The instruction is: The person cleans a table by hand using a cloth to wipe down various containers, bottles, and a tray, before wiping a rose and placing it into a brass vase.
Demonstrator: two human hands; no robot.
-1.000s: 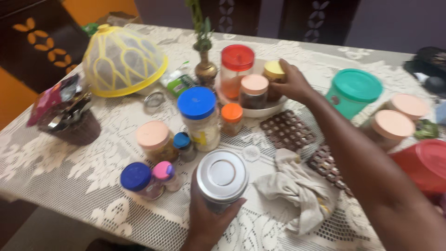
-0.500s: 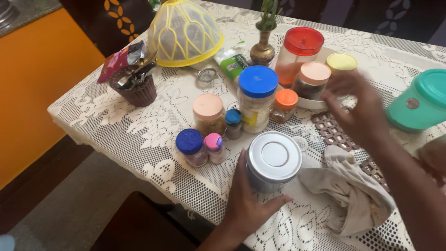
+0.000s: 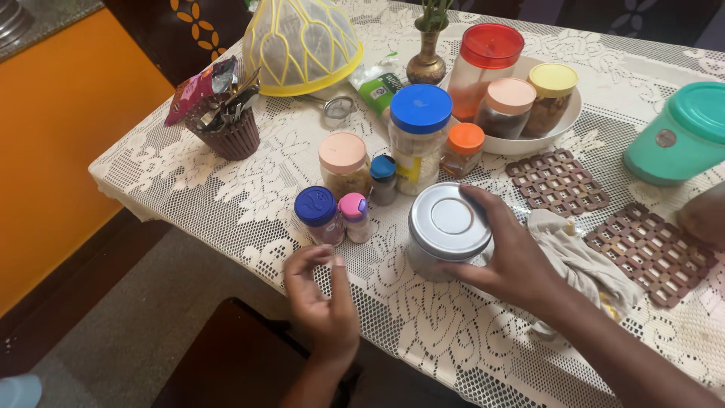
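Note:
My right hand (image 3: 507, 257) grips a steel canister (image 3: 445, 230) with a round silver lid near the table's front edge. My left hand (image 3: 321, 298) hovers empty over the lace tablecloth (image 3: 226, 189), fingers loosely curled, just below a small blue-lidded jar (image 3: 317, 214) and a pink-capped bottle (image 3: 354, 216). Behind them stand a peach-lidded jar (image 3: 343, 163), a small blue-capped bottle (image 3: 383, 179), a tall blue-lidded jar (image 3: 419, 136) and an orange-lidded jar (image 3: 463, 149).
A white dish (image 3: 563, 121) holds red-, peach- and yellow-lidded jars. A grey cloth (image 3: 581, 261) and two brown mats (image 3: 557, 181) lie at right, beside a teal container (image 3: 680, 136). A yellow mesh food cover (image 3: 298, 45), brass vase (image 3: 427, 64) and cutlery holder (image 3: 226, 128) stand behind.
My right hand came back from the dish and took hold of the steel canister. My left hand let go of the canister and moved left, off it.

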